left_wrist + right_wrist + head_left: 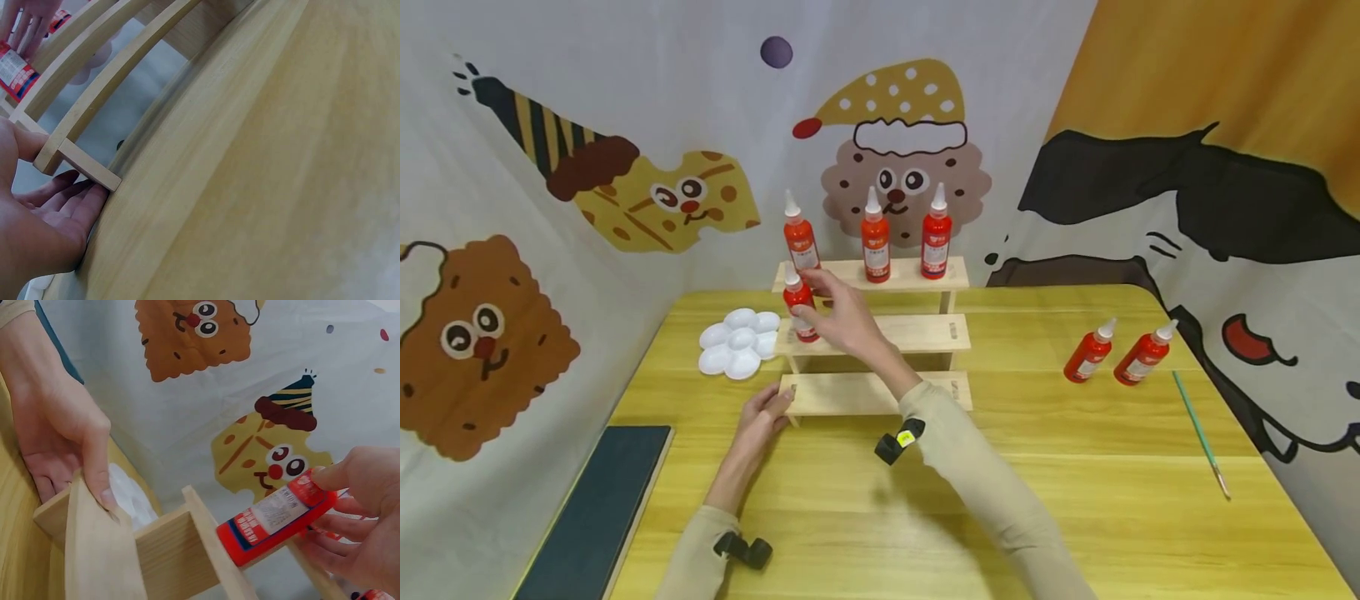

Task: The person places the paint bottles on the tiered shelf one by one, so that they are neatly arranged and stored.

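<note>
A three-tier wooden step rack (850, 395) stands on the table. My right hand (847, 318) grips a red paint bottle (797, 297) with a white pointed cap, upright at the left end of the middle tier. The right wrist view shows the thumb on one side of this bottle (272, 519) and the fingers around the other. My left hand (758, 423) holds the left end of the lowest tier, thumb on top and fingers beneath, beside the leg (90, 165). On the top tier stand three similar bottles: a left one (801, 242), a middle one (876, 247) and a right one (936, 244).
A white flower-shaped palette (741, 337) lies left of the rack. Two more red bottles, one (1087, 357) beside the other (1142, 360), stand at the right near a green paintbrush (1198, 429). A dark flat board (598, 508) lies at the left edge. A printed curtain (700, 83) hangs behind.
</note>
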Demonstrator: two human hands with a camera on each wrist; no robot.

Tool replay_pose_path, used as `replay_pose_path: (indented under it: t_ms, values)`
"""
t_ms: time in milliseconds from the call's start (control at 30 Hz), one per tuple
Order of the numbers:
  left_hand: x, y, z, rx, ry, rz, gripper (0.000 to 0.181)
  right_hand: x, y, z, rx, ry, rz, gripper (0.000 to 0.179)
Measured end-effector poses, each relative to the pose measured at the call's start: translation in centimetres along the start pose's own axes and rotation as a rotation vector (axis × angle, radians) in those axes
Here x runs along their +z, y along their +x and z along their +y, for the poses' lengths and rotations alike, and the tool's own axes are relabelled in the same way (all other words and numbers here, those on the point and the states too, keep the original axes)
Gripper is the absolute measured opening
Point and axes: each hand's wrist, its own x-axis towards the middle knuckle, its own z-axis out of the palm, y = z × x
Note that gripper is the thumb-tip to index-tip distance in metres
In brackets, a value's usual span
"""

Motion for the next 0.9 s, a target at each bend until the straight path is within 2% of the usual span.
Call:
replay_pose_path:
  t_ms: [267,533,900]
  values:
    - [-0.1,-0.1,-0.3,0.011,-0.022,-0.002,0.057,-1.8,-1.0,-1.3,-0.070,0.024,0.024,0.050]
    - [0.0,-0.1,-0.3,0.002,-0.017,0.000,0.057,-4.3,-2.3,-1.8,-0.083,0.006,0.085,0.053]
    - [0.0,0.0,-0.2,0.004,-0.010,0.003,0.054,-7.7,-4.7,-1.2,-0.069,0.027,0.153,0.052]
